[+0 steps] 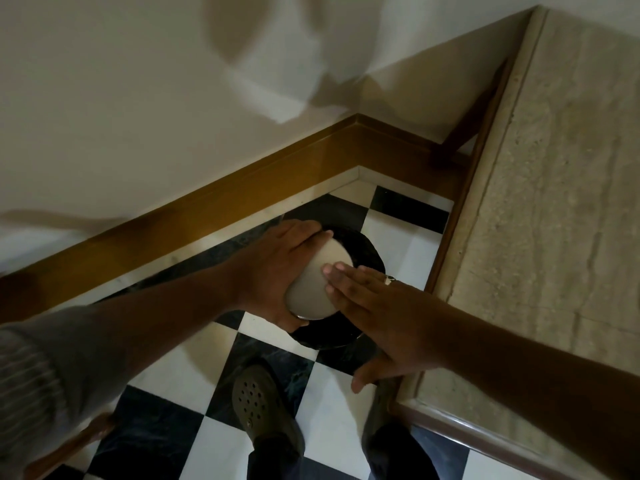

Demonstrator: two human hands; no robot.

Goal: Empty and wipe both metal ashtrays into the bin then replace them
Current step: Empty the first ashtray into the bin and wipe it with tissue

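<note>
Left hand (277, 268), grip closed around the rim of the ashtray (318, 282). Ashtray upside down, tilted, base facing up, directly above the black bin (367, 252) on the checkered floor (332, 414). Right hand (384, 313) flat, grip wide, fingertips (332, 271) touching the ashtray base. Stone bench (561, 202) at right.

Both arms reach forward and down; left hand (273, 268) curls in a grip, right hand (384, 320) lies flat, fingers straight.
</note>
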